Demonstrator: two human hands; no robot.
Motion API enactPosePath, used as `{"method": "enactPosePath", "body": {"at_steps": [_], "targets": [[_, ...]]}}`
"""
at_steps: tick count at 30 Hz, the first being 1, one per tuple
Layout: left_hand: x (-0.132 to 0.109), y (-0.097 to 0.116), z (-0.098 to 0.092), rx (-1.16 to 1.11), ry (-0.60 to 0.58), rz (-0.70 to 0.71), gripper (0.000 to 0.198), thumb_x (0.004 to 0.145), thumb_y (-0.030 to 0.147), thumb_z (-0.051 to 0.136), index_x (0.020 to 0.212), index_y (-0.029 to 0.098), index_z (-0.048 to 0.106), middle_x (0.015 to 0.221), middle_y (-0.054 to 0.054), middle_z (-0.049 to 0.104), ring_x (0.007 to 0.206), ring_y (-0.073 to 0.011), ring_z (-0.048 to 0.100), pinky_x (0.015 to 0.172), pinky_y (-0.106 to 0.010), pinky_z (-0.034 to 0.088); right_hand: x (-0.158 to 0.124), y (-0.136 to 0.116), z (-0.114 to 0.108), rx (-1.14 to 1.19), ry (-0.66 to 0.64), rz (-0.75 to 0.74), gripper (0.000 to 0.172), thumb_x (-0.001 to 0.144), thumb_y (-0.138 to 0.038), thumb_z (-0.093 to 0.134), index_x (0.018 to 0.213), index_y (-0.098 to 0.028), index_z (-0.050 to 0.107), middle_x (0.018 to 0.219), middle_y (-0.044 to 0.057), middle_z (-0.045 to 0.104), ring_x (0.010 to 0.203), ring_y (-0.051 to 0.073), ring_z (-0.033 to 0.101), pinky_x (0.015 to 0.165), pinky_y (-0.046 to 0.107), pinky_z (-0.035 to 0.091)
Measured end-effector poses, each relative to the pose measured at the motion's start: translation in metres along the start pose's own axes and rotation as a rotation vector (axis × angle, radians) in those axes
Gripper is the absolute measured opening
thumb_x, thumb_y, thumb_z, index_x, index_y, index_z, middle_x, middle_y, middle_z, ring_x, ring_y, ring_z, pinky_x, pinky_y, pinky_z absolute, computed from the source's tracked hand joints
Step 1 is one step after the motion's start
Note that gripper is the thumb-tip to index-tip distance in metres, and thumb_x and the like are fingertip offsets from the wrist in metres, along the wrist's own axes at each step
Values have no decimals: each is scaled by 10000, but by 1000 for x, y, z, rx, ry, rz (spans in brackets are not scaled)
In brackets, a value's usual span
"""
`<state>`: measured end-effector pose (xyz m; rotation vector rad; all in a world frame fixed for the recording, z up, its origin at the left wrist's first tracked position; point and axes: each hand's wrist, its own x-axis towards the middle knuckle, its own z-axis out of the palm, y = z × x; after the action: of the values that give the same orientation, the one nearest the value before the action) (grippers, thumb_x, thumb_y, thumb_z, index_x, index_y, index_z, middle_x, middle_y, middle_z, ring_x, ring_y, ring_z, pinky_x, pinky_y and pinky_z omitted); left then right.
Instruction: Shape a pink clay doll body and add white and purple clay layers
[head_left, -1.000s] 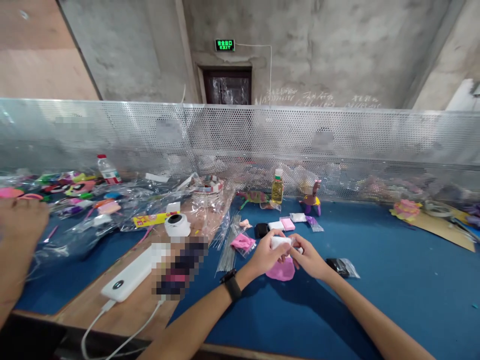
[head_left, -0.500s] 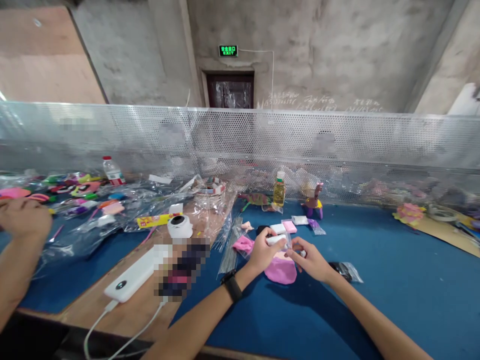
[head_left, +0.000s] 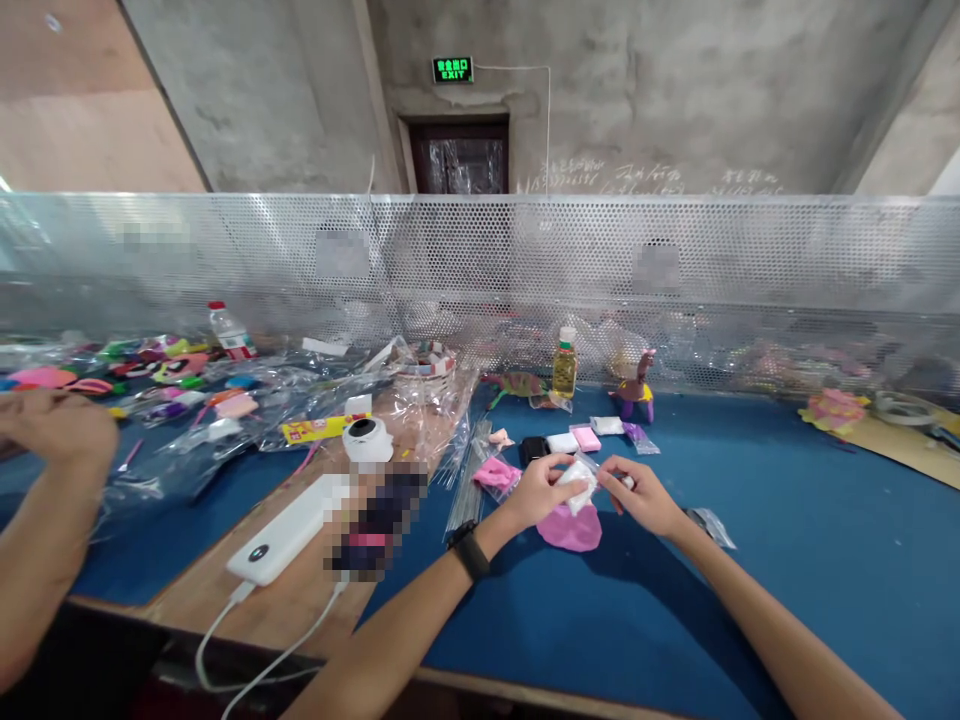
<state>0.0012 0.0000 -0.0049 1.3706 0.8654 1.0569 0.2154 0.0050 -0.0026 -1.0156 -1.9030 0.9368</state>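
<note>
My left hand [head_left: 546, 490], with a black band on its wrist, holds a small clear packet of white material [head_left: 577, 484]. My right hand [head_left: 637, 494] pinches the packet's right edge, with a small white bit at its fingers. Below the hands a flat pink-purple piece [head_left: 571, 528] lies on the blue table surface [head_left: 787, 520]. Just behind them are a black item [head_left: 533, 449], a white packet [head_left: 562, 443], a pink packet [head_left: 586, 438] and another white packet [head_left: 607, 425]. A bright pink lump [head_left: 496, 474] in film lies left of my left hand.
An oil bottle [head_left: 565, 366], a brown figure with purple legs [head_left: 637, 388] and a green figure [head_left: 517, 384] stand behind. To the left are a white power bank [head_left: 289, 530], a phone [head_left: 382, 520], a white camera [head_left: 367, 441] and another person's hand [head_left: 67, 430].
The view has shifted slightly. The packet in my left hand has turned so that its flat face shows more. The other person's hand has moved slightly.
</note>
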Motion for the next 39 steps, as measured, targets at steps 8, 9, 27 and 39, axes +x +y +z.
{"method": "enactPosePath", "body": {"at_steps": [8,9,27,39], "targets": [[5,-8,0,-8,104,43,439,764,544,738,850,116,693,756,-59,684,645,-145,609,596,-252,479,1,-6,3,13,-4,39,349,879,-521,654,858,-178,720,655,16,641,491,131,526,492,260,401],[6,-10,-1,-16,113,31,442,755,543,746,847,114,696,756,-60,686,652,-150,615,608,-259,488,1,-7,3,13,10,42,352,879,-523,651,857,-178,718,644,13,633,489,130,521,489,259,397],[0,-3,1,200,49,189,296,847,410,661,813,118,699,795,-81,706,741,-175,637,689,-258,493,-1,-16,8,-96,85,46,354,898,-487,610,800,-164,718,592,9,597,539,134,481,526,259,363],[-1,0,-1,264,37,172,307,852,413,659,840,114,725,789,-81,718,716,-169,637,659,-245,476,-3,-21,9,-114,52,9,356,910,-481,604,806,-165,733,649,25,657,544,132,516,548,259,394]]}}
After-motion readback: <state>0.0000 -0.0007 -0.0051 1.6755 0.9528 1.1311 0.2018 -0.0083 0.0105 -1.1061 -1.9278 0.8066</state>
